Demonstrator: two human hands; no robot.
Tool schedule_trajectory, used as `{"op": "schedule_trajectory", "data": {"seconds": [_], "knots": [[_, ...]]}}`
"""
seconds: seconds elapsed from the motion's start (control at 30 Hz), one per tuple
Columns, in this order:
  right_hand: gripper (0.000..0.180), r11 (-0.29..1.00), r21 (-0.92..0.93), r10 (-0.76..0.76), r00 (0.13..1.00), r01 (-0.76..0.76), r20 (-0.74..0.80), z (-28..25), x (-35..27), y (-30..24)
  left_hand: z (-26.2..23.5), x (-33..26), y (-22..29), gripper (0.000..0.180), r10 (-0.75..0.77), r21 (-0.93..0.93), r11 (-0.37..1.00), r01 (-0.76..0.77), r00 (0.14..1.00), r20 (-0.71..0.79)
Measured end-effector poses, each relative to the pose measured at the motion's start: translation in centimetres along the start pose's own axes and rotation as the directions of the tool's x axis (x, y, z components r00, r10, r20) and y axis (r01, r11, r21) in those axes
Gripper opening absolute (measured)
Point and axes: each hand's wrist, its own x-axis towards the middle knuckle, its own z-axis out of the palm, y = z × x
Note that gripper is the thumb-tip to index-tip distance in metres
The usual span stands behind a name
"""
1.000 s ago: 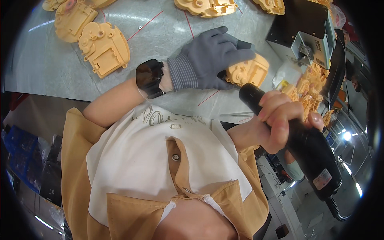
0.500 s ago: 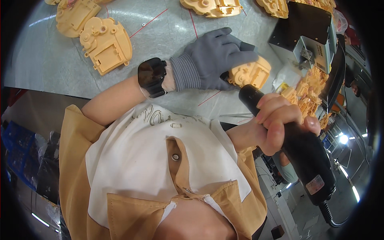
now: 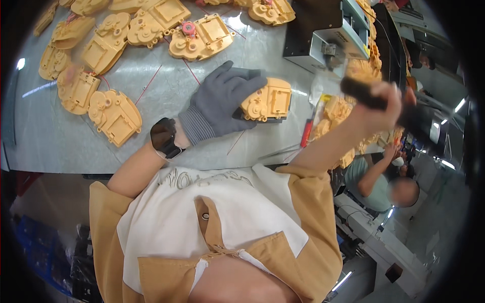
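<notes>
Near front edge of grey counter, yellow part lies right of gloved left hand. Left hand nearer, fingers curled on part's left side. Part's long way looks left to right. Right hand, farther right, grips blurry black tool.

At least ten yellow plastic housings are counted on the table, and one more housing is held; the yellow parts heaped at the right are too crowded to be numbered. One grey glove, one black wristwatch, one black handheld tool and one black-topped metal box are seen.
</notes>
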Motion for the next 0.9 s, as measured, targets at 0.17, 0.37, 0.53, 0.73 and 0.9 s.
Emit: {"op": "schedule_trajectory", "data": {"seconds": [0.17,0.37,0.53,0.73,0.9], "knots": [[0.04,0.989,-0.132,-0.081,0.993,0.069,-0.088,-0.4,3.0,3.6,-0.1,0.2,0.0,0.077,0.019,-0.02,1.0,-0.018,1.0,0.024],[0.037,0.996,-0.085,-0.017,0.998,0.012,-0.055,0.2,3.5,5.4,-0.6,0.2,0.1,0.078,0.017,-0.011,1.0,-0.016,0.999,0.04],[0.038,0.957,0.228,0.151,0.98,-0.178,0.132,-0.2,-3.1,-0.8,0.0,0.5,-0.3,0.079,0.047,-0.05,0.998,-0.046,0.999,0.027],[0.045,0.998,-0.022,-0.047,0.92,0.06,0.389,3.5,-5.9,-2.4,-0.2,0.2,0.2,0.083,0.008,-0.023,1.0,-0.009,0.998,-0.06],[0.045,0.995,0.017,0.092,0.952,-0.102,0.291,4.8,-6.5,-1.6,-0.1,0.2,0.2,0.083,-0.012,-0.047,0.999,0.012,1.0,0.002]]}}
